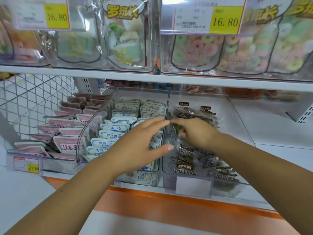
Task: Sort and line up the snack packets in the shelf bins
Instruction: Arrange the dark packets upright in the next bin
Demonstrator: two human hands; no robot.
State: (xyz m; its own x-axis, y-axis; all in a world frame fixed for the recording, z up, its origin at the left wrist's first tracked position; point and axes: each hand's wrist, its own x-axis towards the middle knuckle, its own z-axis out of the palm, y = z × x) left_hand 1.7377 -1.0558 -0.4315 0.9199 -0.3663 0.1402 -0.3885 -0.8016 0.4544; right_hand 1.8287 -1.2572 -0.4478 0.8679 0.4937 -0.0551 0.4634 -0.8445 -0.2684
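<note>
The right hand (pixel 194 133) is down in the right bin (pixel 240 126) near the front edge of the shelf (pixel 274 131), fingers curled round 1 of the dark packets (pixel 184 168), which lie jumbled beneath and in front of it, long axes pointing every way. The left hand (pixel 142 141) hovers spread over the white packets (pixel 124 114) in the middle bin (pixel 144 89), fingertips at the shared wall, so the right hand is nearer.

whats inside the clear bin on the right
The right bin holds dark packets in a loose jumble. The right hand, gripping one, covers those beneath it, and the blank front label hides the lowest.
</note>
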